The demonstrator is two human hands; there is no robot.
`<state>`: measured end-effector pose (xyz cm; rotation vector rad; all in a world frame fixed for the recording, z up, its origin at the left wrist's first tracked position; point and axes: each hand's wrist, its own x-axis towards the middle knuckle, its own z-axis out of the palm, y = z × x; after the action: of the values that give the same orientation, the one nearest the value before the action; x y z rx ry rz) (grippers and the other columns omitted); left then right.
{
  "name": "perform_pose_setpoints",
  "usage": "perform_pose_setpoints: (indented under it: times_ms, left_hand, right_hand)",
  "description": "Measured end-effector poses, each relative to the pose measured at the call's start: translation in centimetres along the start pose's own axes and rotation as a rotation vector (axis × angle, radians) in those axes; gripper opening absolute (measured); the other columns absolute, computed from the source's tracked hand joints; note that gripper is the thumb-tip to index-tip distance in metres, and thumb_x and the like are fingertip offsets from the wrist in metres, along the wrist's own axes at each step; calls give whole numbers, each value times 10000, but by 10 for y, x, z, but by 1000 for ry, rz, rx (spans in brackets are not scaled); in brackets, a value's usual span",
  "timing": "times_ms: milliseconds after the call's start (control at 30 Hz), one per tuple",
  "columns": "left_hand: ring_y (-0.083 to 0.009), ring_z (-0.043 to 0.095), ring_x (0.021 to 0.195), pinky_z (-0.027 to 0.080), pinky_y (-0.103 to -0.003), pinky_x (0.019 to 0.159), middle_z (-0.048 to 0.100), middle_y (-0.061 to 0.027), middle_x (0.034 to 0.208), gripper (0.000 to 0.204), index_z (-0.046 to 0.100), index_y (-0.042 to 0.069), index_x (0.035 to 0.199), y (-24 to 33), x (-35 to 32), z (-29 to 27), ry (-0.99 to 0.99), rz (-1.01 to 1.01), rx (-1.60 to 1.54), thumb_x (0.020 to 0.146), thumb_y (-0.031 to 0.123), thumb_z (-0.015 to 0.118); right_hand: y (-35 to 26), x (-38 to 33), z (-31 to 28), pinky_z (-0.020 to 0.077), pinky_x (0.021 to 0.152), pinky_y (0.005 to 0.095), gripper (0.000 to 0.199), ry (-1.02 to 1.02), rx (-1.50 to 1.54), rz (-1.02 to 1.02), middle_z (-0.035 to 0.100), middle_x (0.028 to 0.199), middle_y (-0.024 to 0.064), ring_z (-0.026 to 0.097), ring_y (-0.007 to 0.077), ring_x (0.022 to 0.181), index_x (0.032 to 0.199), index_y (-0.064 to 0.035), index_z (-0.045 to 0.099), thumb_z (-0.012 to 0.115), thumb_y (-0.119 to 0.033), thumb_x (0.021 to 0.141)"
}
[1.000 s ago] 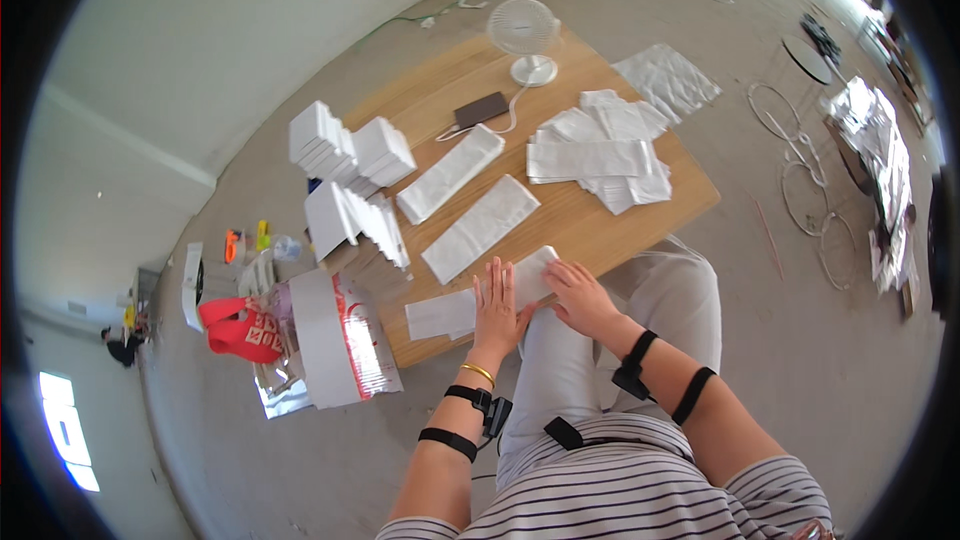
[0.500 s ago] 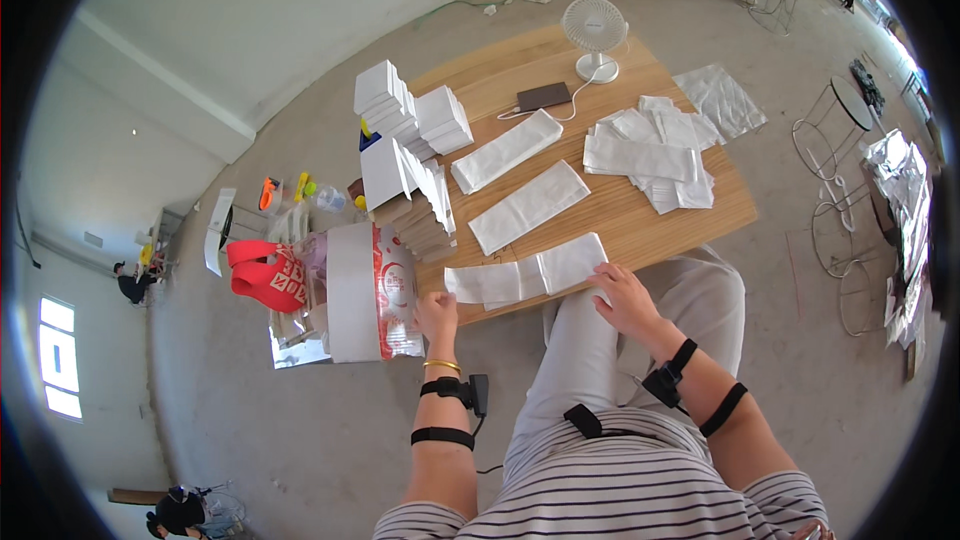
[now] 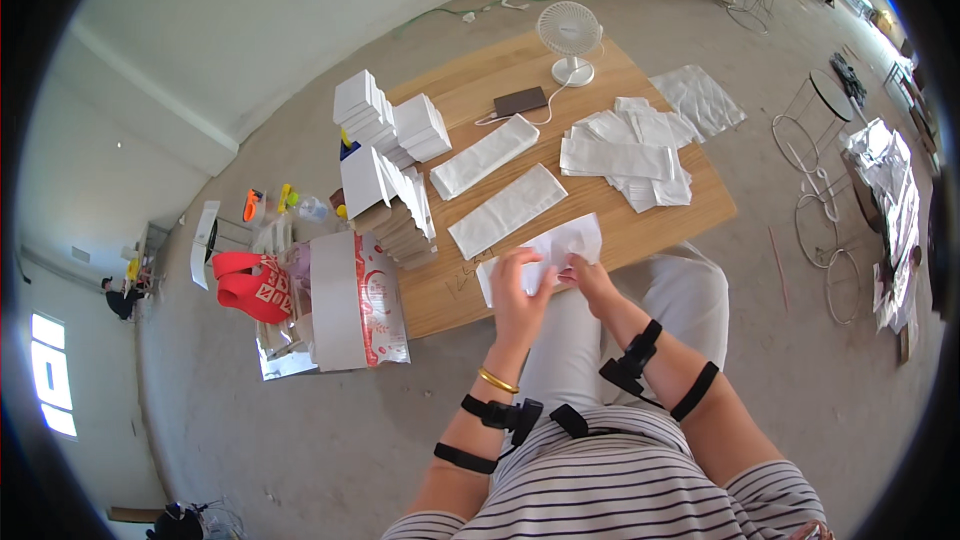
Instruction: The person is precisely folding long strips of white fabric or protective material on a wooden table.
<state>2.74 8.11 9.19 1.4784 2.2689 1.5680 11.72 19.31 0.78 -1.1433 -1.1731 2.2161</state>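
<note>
At the table's near edge lies a white, paper-like strip (image 3: 565,239), lifted and partly folded over. My left hand (image 3: 521,292) has its fingers curled over the strip's left part, thumb toward the middle. Just to the right, my right hand (image 3: 594,285) pinches the strip's near edge with thumb and fingers. The palms hide part of the strip. Beyond it lie two similar flat white strips, a nearer one (image 3: 507,210) and a farther one (image 3: 486,157). To the right is a loose heap of white strips (image 3: 622,158).
White boxes (image 3: 363,105) stand stacked at the table's left, beside a carton (image 3: 337,302) with a red bag (image 3: 250,285). A white fan (image 3: 570,35) and dark power bank (image 3: 520,101) stand at the far side. Clear plastic (image 3: 697,103) hangs over the right edge.
My left hand has moved right from the strip's left end, carrying that end over toward my right hand. The strip, laid out flat before, is now bunched between both hands. The view has shifted slightly.
</note>
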Motion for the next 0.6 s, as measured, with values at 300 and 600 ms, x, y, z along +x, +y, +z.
perform_pose_setpoints:
  times_ms: [300, 600]
  left_hand:
    - [-440, 375, 1312, 352, -512, 1070, 347, -235, 1463, 546, 425, -11, 1335, -62, -47, -1, -289, -19, 402, 901, 218, 664]
    - [-474, 142, 1465, 187, -520, 1195, 125, -314, 1578, 792, 206, -21, 1522, -87, -58, 10, -495, 15, 546, 963, 421, 552]
  right_hand:
    - [-2, 15, -41, 550, 866, 330, 368, 57, 89, 116, 649, 1136, 122, 661, 213, 971, 1258, 17, 529, 510, -205, 965]
    - [-12, 15, -62, 552, 866, 369, 387, -24, 19, 171, 644, 1134, 178, 665, 271, 986, 1250, 43, 526, 509, -196, 946]
